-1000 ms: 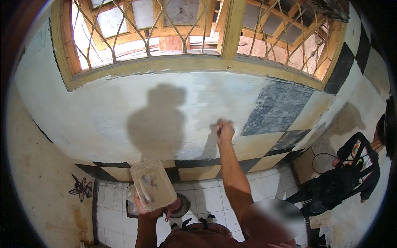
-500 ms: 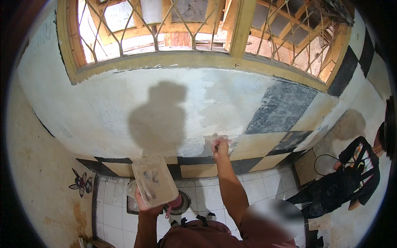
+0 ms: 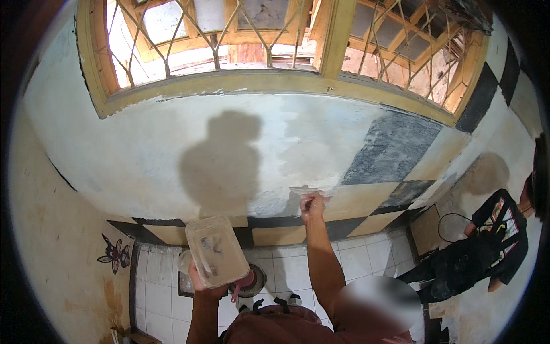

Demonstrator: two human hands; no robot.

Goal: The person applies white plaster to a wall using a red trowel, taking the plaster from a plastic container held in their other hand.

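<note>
Currently I log, via head-cam: 1 tub (image 3: 233,243), rect., pale, smeared inside, open side to cam, low L of ctr.; L hand (image 3: 199,280) gripping its lower L edge. 1 blade (image 3: 304,189), thin, flat; R hand (image 3: 313,207) closed on it, up by wall (image 3: 309,152), below window (image 3: 275,83). Blade-wall contact: can't tell from my end. 1 pink dipper (image 3: 246,280), partly hidden behind tub. 1 person (image 3: 458,261), dark clothes, far R.
</note>
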